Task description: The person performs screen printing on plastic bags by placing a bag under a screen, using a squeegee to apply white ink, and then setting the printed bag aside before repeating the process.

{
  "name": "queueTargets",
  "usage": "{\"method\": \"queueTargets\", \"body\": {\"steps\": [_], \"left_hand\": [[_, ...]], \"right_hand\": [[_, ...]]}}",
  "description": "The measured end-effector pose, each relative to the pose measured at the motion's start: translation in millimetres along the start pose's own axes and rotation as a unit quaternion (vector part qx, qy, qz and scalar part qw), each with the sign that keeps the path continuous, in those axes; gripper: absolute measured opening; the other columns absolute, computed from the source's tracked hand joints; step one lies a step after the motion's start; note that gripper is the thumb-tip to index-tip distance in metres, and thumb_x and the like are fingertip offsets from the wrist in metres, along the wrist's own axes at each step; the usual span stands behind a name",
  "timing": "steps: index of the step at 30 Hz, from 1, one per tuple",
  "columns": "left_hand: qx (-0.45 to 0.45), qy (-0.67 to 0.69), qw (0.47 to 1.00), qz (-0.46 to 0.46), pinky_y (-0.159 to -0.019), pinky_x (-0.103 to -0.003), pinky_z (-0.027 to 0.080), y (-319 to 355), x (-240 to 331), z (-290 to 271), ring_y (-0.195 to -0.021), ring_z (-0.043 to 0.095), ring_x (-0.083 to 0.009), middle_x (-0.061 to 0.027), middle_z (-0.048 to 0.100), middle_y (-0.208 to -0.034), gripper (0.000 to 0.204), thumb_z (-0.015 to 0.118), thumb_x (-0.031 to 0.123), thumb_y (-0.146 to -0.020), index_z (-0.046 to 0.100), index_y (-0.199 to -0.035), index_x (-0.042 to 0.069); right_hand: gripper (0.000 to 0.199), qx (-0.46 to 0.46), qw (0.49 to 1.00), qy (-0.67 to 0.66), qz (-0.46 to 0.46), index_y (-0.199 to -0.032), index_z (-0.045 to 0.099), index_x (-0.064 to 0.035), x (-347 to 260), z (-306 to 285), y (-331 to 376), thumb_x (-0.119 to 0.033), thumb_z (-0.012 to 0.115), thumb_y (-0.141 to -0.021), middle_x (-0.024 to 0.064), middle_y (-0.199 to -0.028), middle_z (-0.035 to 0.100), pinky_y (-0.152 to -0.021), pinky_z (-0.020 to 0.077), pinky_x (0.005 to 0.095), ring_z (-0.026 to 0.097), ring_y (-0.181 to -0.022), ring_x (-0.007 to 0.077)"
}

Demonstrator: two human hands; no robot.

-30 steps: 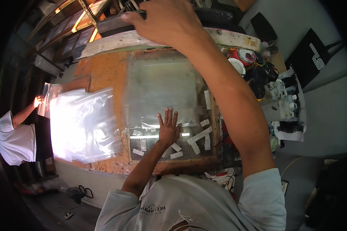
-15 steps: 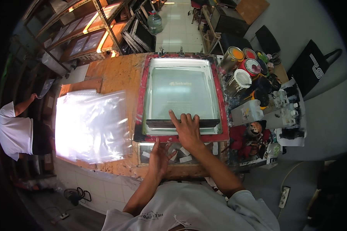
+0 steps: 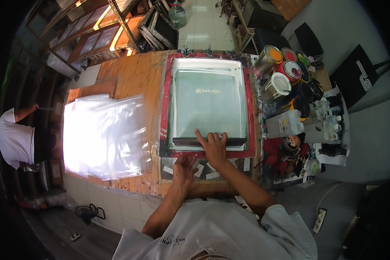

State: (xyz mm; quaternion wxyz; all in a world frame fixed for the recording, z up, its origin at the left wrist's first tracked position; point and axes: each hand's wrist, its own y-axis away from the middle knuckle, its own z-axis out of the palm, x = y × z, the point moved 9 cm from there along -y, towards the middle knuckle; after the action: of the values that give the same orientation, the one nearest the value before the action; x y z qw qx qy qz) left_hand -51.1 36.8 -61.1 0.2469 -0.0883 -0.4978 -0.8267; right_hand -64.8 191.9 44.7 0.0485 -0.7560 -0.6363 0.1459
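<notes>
Red-framed printing screen, clear bags leftward

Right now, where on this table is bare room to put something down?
Bare wood lies at the far side of the table, between the plastic sheets and the red screen frame. Right of the frame, paint cans and bottles crowd together. The near edge holds tape strips and both hands.
</notes>
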Motion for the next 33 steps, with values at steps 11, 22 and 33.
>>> {"method": "queueTargets", "body": {"steps": [11, 22, 33], "left_hand": [[0.081, 0.011, 0.996, 0.023, -0.108, -0.065, 0.026, 4.2, -7.2, -1.8, -0.13, 0.048, -0.023, -0.0011, 0.056, -0.117, 0.03, 0.072, 0.041, -0.091, 0.061, -0.109, 0.02], [0.113, 0.028, 0.993, 0.017, -0.095, -0.054, 0.045, 11.2, -6.8, -3.5, -0.109, 0.06, -0.0201, -0.0058, 0.066, -0.111, 0.016, 0.062, 0.031, -0.101, 0.063, -0.099, 0.015], [0.022, 0.004, 0.999, 0.046, -0.108, -0.055, 0.037, 18.9, 9.6, 6.9, -0.12, 0.057, -0.0245, -0.0042, 0.063, -0.122, 0.031, 0.075, 0.028, -0.094, 0.056, -0.115, 0.015]], "right_hand": [[0.071, 0.07, 0.998, 0.003, -0.006, -0.15, 0.052, -0.0225, 75.1, 35.8, -127.4, 0.001, 0.067, -0.085, 0.0072, -0.095, 0.053, -0.098, 0.0328, 0.0599, 0.053, -0.097, 0.0259], [0.078, -0.056, 0.998, -0.003, 0.0, -0.154, 0.047, -0.0245, 153.2, 77.5, -268.8, -0.013, 0.08, -0.084, 0.0125, -0.11, 0.063, -0.092, 0.0369, 0.0505, 0.058, -0.11, 0.0289], [0.063, 0.001, 0.998, 0.061, -0.006, -0.151, 0.051, -0.0246, 139.4, 67.0, -264.5, -0.007, 0.067, -0.092, 0.0101, -0.102, 0.062, -0.086, 0.0355, 0.0456, 0.058, -0.102, 0.0274]]}}
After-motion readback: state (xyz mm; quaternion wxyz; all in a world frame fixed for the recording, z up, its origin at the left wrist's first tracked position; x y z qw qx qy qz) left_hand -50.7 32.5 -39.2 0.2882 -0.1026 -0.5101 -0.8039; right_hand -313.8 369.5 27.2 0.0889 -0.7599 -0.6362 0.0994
